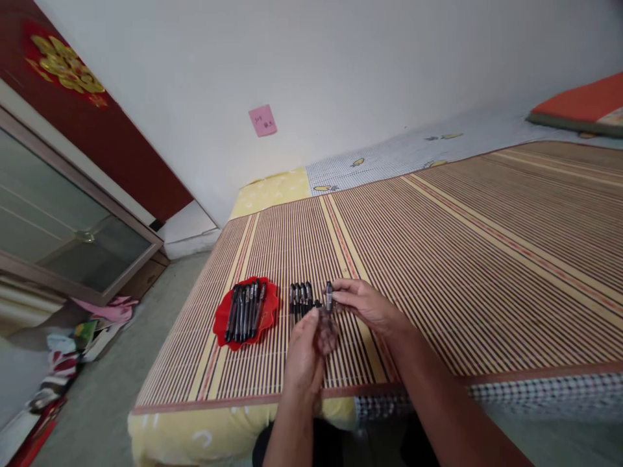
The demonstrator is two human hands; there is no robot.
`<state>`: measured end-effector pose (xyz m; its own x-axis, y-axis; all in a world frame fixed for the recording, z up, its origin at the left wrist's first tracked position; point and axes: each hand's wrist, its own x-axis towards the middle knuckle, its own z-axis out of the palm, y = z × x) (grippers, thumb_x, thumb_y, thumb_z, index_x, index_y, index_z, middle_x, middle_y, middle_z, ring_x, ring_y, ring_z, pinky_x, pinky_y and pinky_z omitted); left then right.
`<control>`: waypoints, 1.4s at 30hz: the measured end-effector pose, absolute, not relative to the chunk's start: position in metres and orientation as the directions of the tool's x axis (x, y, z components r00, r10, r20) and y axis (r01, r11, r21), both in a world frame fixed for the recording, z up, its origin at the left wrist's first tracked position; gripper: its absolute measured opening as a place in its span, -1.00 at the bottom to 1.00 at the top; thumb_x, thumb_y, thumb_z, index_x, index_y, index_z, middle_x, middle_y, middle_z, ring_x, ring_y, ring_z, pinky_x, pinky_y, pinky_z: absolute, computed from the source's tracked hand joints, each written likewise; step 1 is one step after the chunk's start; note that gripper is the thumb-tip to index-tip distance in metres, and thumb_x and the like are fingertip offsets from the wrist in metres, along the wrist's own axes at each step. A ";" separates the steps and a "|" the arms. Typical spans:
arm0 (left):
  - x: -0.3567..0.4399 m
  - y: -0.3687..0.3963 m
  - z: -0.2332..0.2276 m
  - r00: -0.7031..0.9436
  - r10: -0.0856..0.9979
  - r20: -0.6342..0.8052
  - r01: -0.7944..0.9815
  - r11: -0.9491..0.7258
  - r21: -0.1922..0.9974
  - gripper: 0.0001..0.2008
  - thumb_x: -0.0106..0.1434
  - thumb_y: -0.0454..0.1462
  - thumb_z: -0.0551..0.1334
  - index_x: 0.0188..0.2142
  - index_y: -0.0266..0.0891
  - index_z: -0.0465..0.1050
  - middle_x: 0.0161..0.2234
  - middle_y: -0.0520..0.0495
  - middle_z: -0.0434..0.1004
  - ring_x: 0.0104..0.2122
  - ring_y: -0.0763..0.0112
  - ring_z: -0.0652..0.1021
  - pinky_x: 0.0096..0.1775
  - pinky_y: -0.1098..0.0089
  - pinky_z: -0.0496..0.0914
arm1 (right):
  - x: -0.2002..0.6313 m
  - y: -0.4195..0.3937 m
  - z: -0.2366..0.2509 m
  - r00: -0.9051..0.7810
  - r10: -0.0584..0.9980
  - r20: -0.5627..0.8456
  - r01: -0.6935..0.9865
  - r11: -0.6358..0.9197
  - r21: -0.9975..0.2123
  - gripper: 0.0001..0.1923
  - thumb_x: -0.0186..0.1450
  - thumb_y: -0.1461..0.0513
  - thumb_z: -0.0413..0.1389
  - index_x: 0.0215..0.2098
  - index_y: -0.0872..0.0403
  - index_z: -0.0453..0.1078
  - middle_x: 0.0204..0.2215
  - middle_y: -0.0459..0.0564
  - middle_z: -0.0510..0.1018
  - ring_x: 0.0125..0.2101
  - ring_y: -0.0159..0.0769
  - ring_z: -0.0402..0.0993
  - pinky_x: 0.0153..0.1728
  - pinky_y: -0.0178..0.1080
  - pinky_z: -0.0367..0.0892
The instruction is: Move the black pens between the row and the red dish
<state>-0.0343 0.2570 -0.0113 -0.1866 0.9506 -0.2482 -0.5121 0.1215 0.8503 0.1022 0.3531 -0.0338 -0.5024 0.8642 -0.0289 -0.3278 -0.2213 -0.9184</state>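
My right hand (357, 301) pinches a dark pen (329, 295) between thumb and fingertips; its upper end points away from me, and its lower part blurs into my fingers. Close beside it, my left hand (306, 344) is closed, its fingers smeared by motion. A small black tip shows by its thumb, but what it grips is not clear. Just beyond the left hand, several black pens (300, 293) lie side by side on the striped mat (403, 272), their near ends partly covered by that hand. More black pens (246, 311) rest in a red scalloped dish (270, 314) to the left.
The mat covers a bed with a yellow patterned sheet (272, 188) showing at its edges. A pink note (263, 120) is stuck on the white wall. An orange folded item (579, 100) lies far right. At left stand a glass-paneled door (73, 214) and floor clutter (63, 363).
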 end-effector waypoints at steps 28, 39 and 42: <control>-0.084 0.268 -0.027 -0.645 0.758 0.101 -0.017 -0.146 0.989 -0.74 0.26 -0.10 0.23 -0.26 -0.27 0.43 -0.53 0.08 0.39 -0.58 0.52 0.37 -0.51 0.54 0.27 | 0.033 0.400 -0.018 -0.212 0.967 -0.143 0.719 0.055 -0.693 -0.91 0.15 0.39 0.18 -0.48 0.12 0.43 -0.49 0.06 0.51 -0.46 -0.26 0.44 -0.45 -0.28 0.17; -0.081 0.268 -0.021 -0.646 0.758 0.090 -0.036 -0.148 0.988 -0.73 0.20 -0.10 0.24 -0.28 -0.29 0.44 -0.56 0.05 0.41 -0.59 0.50 0.37 -0.53 0.53 0.26 | 0.041 0.397 -0.021 -0.248 0.959 -0.139 0.697 0.077 -0.713 -0.85 0.26 0.37 0.13 -0.23 0.16 0.53 -0.31 0.07 0.61 -0.41 -0.35 0.47 -0.43 -0.35 0.21; -0.081 0.269 -0.022 -0.643 0.761 0.083 -0.046 -0.147 0.988 -0.73 0.20 -0.10 0.25 -0.28 -0.28 0.44 -0.55 0.06 0.41 -0.59 0.51 0.36 -0.53 0.53 0.26 | 0.042 0.396 -0.021 -0.249 0.959 -0.136 0.689 0.077 -0.721 -0.83 0.27 0.37 0.13 -0.21 0.15 0.55 -0.28 0.08 0.62 -0.39 -0.35 0.48 -0.43 -0.35 0.21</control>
